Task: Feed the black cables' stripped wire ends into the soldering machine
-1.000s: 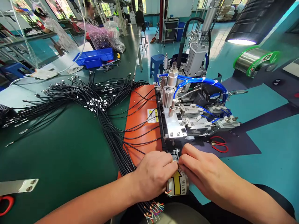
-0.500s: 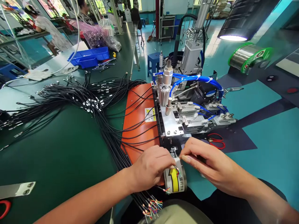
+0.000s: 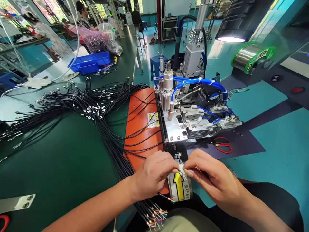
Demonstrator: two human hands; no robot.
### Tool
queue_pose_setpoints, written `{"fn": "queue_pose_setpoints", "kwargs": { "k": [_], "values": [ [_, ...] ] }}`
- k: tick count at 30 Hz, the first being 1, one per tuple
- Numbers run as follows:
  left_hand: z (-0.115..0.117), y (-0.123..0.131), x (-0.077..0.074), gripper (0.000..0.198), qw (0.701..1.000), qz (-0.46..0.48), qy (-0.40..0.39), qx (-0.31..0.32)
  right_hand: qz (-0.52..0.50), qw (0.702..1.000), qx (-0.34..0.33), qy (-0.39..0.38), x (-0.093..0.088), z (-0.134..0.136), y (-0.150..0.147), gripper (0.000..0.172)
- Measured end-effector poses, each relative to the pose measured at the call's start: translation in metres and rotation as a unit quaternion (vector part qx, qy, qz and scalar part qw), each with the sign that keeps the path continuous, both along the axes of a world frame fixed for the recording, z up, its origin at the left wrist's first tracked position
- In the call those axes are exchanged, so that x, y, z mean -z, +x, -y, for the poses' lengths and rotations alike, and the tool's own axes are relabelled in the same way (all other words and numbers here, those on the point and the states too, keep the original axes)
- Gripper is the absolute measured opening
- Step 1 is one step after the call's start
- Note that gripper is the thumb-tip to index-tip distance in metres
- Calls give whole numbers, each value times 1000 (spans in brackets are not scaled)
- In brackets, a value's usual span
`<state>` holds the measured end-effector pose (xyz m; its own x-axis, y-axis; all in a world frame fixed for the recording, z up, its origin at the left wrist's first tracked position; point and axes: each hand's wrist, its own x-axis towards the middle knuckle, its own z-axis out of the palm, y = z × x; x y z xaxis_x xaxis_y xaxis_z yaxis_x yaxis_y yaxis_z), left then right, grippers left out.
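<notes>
My left hand (image 3: 158, 174) is closed on the end of a black cable, whose thin coloured wires (image 3: 182, 174) fan out past the fingertips. Close to those wires, thumb and forefinger of my right hand (image 3: 210, 174) are pinched together; whether a wire lies between them is too small to make out. Below both hands sits a white drum (image 3: 188, 184) with a yellow arrow. A bundle of stripped cable ends (image 3: 156, 216) with coloured wires hangs near my lap. Several black cables run across the orange cover (image 3: 141, 111) into the machine (image 3: 177, 129) ahead.
A large pile of black cables (image 3: 70, 100) covers part of the green table (image 3: 60, 164). Red-handled scissors (image 3: 223, 145) lie right of the machine. A solder spool (image 3: 252, 58) and a lamp (image 3: 234, 22) stand at upper right. A blue bin (image 3: 90, 61) is farther back; two people work beyond.
My right hand has come left and slightly down, closer to the wires at my left hand's fingertips. The left hand keeps its grip on the cable. The view has shifted slightly.
</notes>
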<state>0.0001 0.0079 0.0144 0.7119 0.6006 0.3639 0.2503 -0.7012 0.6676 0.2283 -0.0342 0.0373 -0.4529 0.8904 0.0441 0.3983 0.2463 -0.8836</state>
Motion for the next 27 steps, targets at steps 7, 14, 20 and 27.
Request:
{"fn": "queue_pose_setpoints", "kwargs": {
  "k": [7, 14, 20, 27],
  "values": [
    [5, 0, -5, 18, 1000, -9, -4, -26, -12, 994, 93, 64, 9, 14, -9, 13],
    [8, 1, -6, 13, 998, -20, 29, -49, -21, 982, 155, 108, 21, 25, -24, 12],
    [9, 1, -5, 15, 998, -18, 31, -55, 1, 978, 188, 93, 21, 22, -14, 14],
    [9, 2, -4, 14, 998, -8, 31, -60, 10, 983, 170, 69, 14, 25, -8, 10]
  ]
}}
